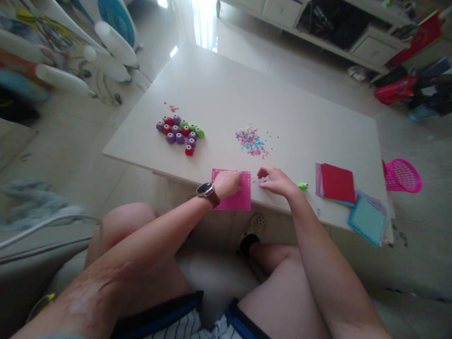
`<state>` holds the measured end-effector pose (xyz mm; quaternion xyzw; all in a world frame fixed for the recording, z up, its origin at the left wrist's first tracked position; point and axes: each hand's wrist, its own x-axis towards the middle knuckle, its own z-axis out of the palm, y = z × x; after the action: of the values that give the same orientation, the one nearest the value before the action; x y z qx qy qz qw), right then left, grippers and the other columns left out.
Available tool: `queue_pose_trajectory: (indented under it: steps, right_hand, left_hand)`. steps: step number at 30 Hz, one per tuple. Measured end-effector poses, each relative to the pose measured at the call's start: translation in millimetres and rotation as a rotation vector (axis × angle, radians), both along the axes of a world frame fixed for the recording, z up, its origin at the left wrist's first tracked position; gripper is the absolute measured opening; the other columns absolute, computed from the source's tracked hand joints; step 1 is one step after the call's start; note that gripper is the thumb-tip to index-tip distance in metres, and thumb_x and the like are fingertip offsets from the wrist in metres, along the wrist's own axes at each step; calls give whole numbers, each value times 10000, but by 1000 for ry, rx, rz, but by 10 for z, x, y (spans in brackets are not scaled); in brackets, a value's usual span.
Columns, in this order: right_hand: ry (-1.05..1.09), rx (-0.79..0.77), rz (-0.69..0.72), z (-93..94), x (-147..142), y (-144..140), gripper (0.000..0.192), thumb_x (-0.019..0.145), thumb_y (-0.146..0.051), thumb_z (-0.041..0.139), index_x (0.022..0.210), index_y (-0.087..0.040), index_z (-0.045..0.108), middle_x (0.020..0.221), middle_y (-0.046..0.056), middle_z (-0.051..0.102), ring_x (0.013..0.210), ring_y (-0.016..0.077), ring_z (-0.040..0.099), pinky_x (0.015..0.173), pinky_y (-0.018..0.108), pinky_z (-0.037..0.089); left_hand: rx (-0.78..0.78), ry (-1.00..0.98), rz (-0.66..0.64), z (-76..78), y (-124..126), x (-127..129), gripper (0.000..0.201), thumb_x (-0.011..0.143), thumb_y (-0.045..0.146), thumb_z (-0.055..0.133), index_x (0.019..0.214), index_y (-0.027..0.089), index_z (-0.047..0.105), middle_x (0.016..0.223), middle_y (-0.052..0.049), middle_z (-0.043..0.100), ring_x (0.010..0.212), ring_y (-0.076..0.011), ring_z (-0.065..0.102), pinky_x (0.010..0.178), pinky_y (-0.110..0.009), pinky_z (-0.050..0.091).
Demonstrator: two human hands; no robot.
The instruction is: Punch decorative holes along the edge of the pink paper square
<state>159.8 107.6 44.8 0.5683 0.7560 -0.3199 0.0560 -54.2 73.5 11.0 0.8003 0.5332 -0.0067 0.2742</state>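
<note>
My left hand [229, 182] lies flat on 1 pink paper sheet [237, 197] at table [219, 84] edge, nothing gripped; right hand [277, 181] loosely curled, empty, beside it. Approx. 13 punches [179, 133], 1 green punch [302, 186]. No readable txt.

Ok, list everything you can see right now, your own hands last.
table: one, white, centre of view
paper punches: about a dozen, purple, red and green, clustered on the table's left part
confetti pile: one, pink, blue and white bits, mid-table
pink sheet: one, at the near edge
green punch: one, beside the right wrist
paper stack: one, red on top, right of the table
blue sheets: a few, at the right near corner
basket: one, pink, on the floor to the right
watch: one, dark, left wrist
left hand: flat on the pink sheet
right hand: fingertips on the table, holding nothing
</note>
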Motion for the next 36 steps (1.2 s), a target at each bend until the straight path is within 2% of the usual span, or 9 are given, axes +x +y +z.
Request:
queue_pose_trajectory:
  steps: [3,6,11,13,18,23,29,33,36]
  right_hand:
    - [120,-82,-19,16,-60,-5,252,805,15,644,968,-174,679,1039,78,771,984,186,706,890,250,514]
    - [121,-136,-42,0,-82,-4,250,819,15,625,982,-167,678,1041,92,776,976,194,719,894,258,532]
    - [99,102,-150,-15,-54,35,509,845,-15,595,1341,-127,618,1406,171,678,1283,254,656,1111,335,491]
    - [93,149,-172,-7,-36,47,510,875,-50,595,1380,-125,604,1435,174,661,1299,259,650,1134,354,483]
    - [1,67,-82,9,17,31,335,848,-88,694,1177,-147,717,1225,132,758,1109,240,708,983,314,532]
    - [-161,-37,-2,12,183,52,176,830,-99,727,979,-184,765,1035,82,791,940,204,707,806,264,502]
    - [-443,-103,-94,14,607,149,272,775,5,644,894,-172,812,944,104,804,871,205,725,731,256,477]
    - [-540,-158,-170,-14,843,164,242,802,-47,631,882,-158,830,899,133,802,829,226,742,684,272,474]
    - [-617,-157,-183,-24,870,143,241,842,-108,600,901,-116,833,951,201,800,905,277,762,699,303,489]
  left_hand:
    - [-3,4,-1,6,-2,-1,269,915,271,670,1170,184,682,1147,-138,780,1091,-302,743,887,-360,552]
    - [3,2,-4,19,-4,-1,254,919,259,656,1161,186,682,1147,-134,782,1086,-304,745,880,-360,551]
    - [-4,4,-1,34,-1,5,256,917,261,660,1165,199,682,1151,-128,782,1101,-301,743,881,-350,548]
    - [-3,4,-1,33,-1,6,259,918,255,656,1171,206,682,1152,-125,780,1110,-295,741,891,-343,546]
    - [2,9,-3,23,-8,4,246,920,253,648,1156,193,680,1155,-130,778,1109,-299,740,895,-352,548]
    - [2,10,2,7,-11,2,252,910,265,657,1147,184,685,1148,-144,778,1086,-310,744,872,-363,557]
    - [-29,8,2,42,-8,-8,238,913,278,661,1134,196,695,1141,-143,779,1078,-305,746,862,-357,556]
    - [-38,1,14,79,-24,-15,232,910,263,667,1131,197,693,1152,-143,776,1071,-305,747,853,-358,550]
    - [-11,-6,22,82,-38,0,236,924,247,647,1149,186,682,1157,-138,774,1087,-298,740,878,-353,540]
